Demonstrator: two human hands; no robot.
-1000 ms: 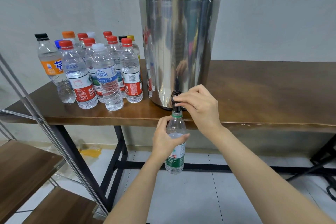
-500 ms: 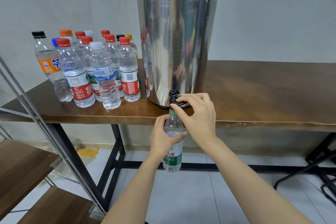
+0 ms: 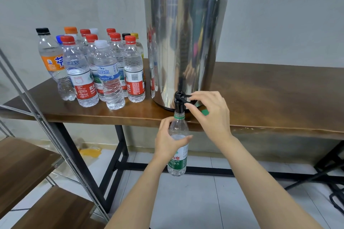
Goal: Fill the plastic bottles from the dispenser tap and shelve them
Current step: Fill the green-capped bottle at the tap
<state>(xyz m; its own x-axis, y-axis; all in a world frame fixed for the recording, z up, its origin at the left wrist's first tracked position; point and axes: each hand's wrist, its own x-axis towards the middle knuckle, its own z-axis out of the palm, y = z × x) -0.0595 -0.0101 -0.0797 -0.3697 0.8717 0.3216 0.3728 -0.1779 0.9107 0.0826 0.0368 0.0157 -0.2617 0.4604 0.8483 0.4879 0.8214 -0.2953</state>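
Observation:
A steel dispenser (image 3: pixel 186 42) with a black lid stands on the wooden table (image 3: pixel 270 98). Its black tap (image 3: pixel 179 104) juts out over the table's front edge. My left hand (image 3: pixel 167 143) grips a clear bottle with a green label (image 3: pixel 177 163), uncapped, holding it upright with its mouth right under the tap. The bottle is partly filled with water. My right hand (image 3: pixel 210 115) pinches the tap lever (image 3: pixel 184 96), which points to the right. A green cap (image 3: pixel 205 112) is tucked in that hand's curled fingers.
Several capped bottles (image 3: pixel 109 80), mostly with red caps, stand grouped on the table left of the dispenser. A metal-framed rack with wooden shelves (image 3: pixel 22 163) stands at the lower left. Tiled floor lies below the table.
My right hand has swung the tap lever from upright to sideways, pointing right. My left hand keeps the bottle under the tap.

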